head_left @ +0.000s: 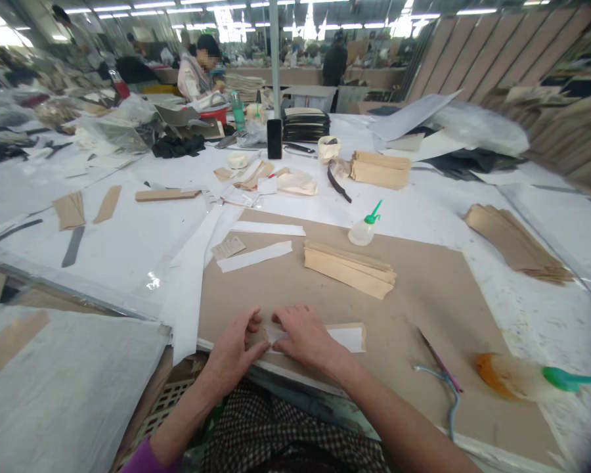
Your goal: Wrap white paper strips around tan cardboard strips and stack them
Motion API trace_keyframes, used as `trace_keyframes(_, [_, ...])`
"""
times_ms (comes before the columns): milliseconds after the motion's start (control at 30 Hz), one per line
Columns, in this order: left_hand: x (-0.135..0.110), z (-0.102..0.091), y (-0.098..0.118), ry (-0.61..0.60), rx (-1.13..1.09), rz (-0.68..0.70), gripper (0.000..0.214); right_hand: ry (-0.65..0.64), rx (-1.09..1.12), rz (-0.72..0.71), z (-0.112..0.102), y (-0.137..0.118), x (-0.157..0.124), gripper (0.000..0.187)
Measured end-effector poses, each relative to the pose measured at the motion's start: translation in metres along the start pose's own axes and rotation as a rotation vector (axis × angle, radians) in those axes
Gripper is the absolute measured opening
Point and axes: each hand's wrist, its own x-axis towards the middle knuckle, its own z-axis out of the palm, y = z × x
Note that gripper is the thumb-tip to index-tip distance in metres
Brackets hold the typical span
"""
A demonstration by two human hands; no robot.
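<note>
A white strip (347, 338) lies on a slightly larger tan piece (364, 336) at the front edge of the brown board (423, 282). My right hand (303, 335) rests over the left part of this strip, fingers bent and thumb apart, hiding some of it. At the strip's left end is my left hand (239, 345); its thumb tip is by the end and its curled fingers are spaced from the thumb. Beyond the hands lies a stack of tan strips (349, 269). Two loose white strips, one nearer (256, 256), lie left of that stack, beside a small printed card (228, 247).
A small bottle with a green spout (362, 231) stands behind the stack. On the right are a pointed tool (440, 361), a blue cord (454, 407) and a bottle of amber liquid (512, 376) on its side. A phone (274, 139) stands farther back; a person (199, 72) sits across.
</note>
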Motion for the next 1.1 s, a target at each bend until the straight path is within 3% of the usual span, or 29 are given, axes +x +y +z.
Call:
trace_keyframes(333, [0.016, -0.006, 0.012, -0.25, -0.257, -0.14, 0.069, -0.081, 0.236, 0.048, 0.001, 0.009, 0.008, 0.02])
trace_keyframes(467, [0.03, -0.017, 0.01, -0.411, -0.298, -0.207, 0.057, -0.107, 0.299, 0.063, -0.007, 0.009, 0.002, 0.028])
trace_keyframes(667, [0.052, -0.041, 0.0, -0.552, -0.281, -0.231, 0.042, -0.023, 0.262, 0.083, 0.004, 0.0, 0.001, 0.005])
trace_keyframes(833, [0.06, -0.052, -0.007, -0.676, -0.334, -0.311, 0.047, 0.06, 0.254, 0.032, 0.019, -0.001, 0.0, 0.011])
trace_keyframes(1100, [0.066, -0.05, -0.004, -0.731, -0.214, -0.302, 0.023, 0.076, 0.286, -0.017, 0.021, 0.005, -0.001, 0.027])
